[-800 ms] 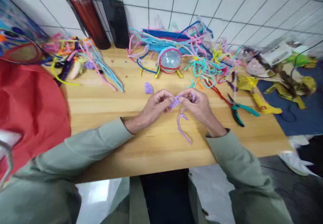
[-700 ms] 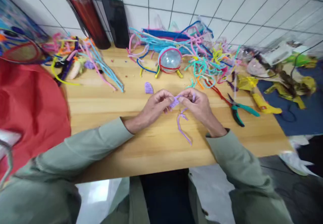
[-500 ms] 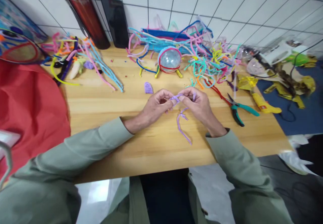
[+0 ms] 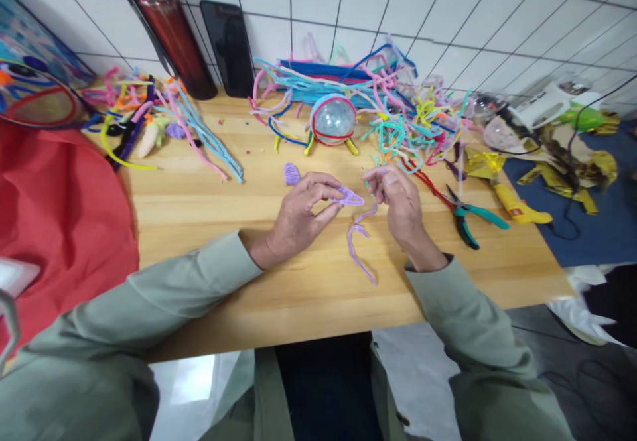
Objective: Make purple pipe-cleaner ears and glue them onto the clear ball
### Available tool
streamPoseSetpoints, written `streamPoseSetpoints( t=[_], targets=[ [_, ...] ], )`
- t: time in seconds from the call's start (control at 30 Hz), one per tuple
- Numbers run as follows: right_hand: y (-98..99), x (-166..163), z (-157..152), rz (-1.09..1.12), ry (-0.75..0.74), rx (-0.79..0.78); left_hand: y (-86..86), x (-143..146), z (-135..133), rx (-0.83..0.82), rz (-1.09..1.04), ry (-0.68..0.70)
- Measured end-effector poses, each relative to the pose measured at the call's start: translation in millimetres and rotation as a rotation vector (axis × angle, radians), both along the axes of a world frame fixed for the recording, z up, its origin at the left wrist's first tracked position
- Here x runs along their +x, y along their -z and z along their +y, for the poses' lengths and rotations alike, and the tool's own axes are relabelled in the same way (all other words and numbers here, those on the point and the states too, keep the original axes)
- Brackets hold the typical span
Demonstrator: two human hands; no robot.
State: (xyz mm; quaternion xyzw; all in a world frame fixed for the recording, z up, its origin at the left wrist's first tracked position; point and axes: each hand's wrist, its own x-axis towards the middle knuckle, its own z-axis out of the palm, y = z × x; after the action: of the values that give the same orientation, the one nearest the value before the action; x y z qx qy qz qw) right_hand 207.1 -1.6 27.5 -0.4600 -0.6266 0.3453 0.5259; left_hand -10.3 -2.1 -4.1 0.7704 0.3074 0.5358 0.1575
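Note:
My left hand (image 4: 306, 214) pinches a purple pipe cleaner shape (image 4: 350, 196) between thumb and fingers. It is bent into a narrow pointed loop that sticks out to the right. Just across from it, my right hand (image 4: 398, 199) is raised with its fingers curled together. A hint of purple shows at those fingertips, but what they hold is unclear. Below, between the hands, a loose purple pipe cleaner (image 4: 352, 249) lies twisted on the wood. Behind my left hand sits a small ribbed purple piece (image 4: 291, 174) with a rounded end.
A clear ball (image 4: 333, 121) with red trim stands before piled pipe cleaners (image 4: 323, 86). Teal-handled pliers (image 4: 465, 217) and a yellow glue gun (image 4: 520, 203) lie right. A red flask (image 4: 172, 30) and black phone (image 4: 227, 48) lean on the tiles; red cloth (image 4: 74, 195) covers the left.
My hands have moved apart. The purple shape, earlier between both hands' fingertips, now stays in my left hand alone, while my right hand has shifted slightly right and turned.

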Motion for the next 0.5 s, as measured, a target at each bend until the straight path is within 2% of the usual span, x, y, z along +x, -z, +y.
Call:
streamPoseSetpoints(
  t=[0.1, 0.3, 0.5],
  targets=[
    [0.9, 1.7, -1.6, -0.057, -0.016, 0.034, 1.2, -0.2, 0.3, 0.047, -0.007, -0.002],
    [-1.8, 2.6, -4.0, -0.126, -0.022, 0.049, 2.8, 0.1, 0.9, 0.027, 0.026, -0.028],
    [1.3, 5.1, -6.1, -0.144, -0.089, 0.087, 2.6, -0.5, 1.4, 0.054, 0.000, 0.004]
  ],
)
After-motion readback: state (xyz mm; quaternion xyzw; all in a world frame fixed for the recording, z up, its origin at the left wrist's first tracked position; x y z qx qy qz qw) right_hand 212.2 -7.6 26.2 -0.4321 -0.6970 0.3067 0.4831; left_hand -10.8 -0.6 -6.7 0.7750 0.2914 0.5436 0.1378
